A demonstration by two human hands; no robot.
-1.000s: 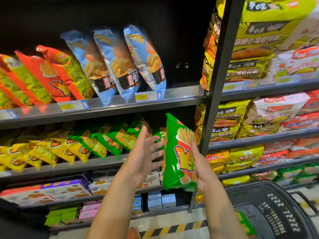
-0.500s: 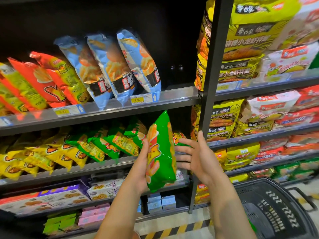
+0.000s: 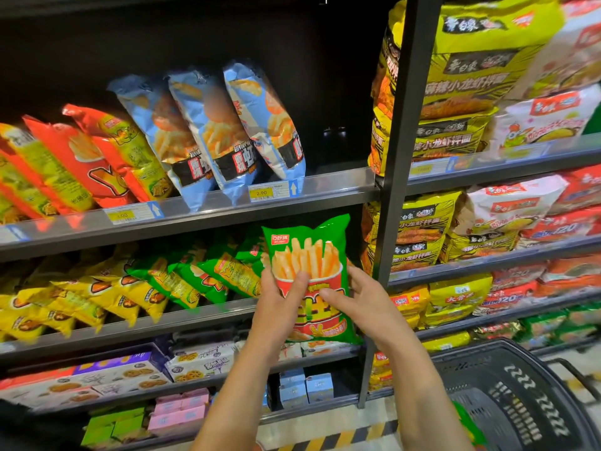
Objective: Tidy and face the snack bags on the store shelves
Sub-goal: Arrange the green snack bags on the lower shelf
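Green fries bag (image 3: 309,252) upright, front outward, before green row (image 3: 201,275).

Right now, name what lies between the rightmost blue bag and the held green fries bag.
Head view: shelf rail with 2.90 price tag, above the green fries bag.
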